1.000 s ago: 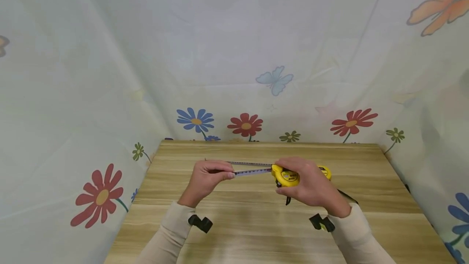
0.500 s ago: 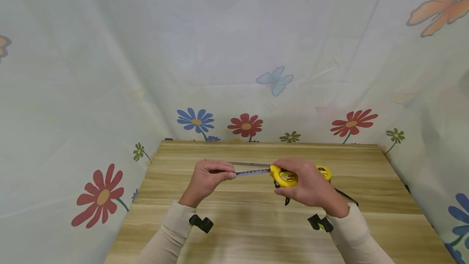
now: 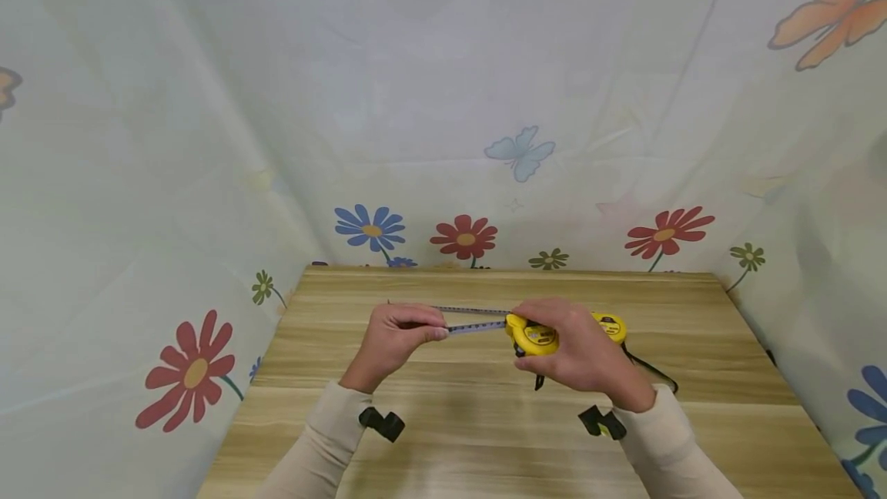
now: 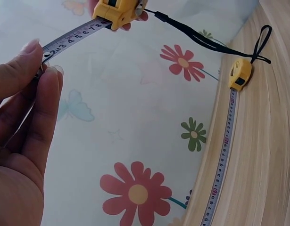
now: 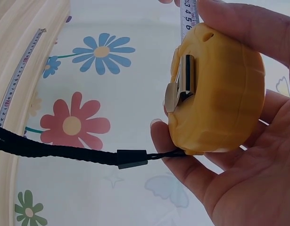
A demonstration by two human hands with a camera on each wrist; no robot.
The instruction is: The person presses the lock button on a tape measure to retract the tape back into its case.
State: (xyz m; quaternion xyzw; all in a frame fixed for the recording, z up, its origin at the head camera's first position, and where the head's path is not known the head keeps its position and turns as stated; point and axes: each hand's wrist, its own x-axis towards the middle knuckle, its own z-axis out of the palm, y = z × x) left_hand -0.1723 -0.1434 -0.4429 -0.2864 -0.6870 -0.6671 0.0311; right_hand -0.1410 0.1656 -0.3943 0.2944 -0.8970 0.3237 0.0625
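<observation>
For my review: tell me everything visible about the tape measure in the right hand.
The tape measure has a rounded yellow case, plastic-looking, with a printed label, a shiny metal-looking clip and a black cord strap. The right hand grips the case above the table. Its numbered blade is partly out, extending left, and the left hand pinches it near the end.

Head view forward-down, wrist views close

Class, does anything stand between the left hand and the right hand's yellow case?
Nothing visible blocks the way; only the blade joins left hand and case. The other tape lies on the table, outside that gap.
</observation>
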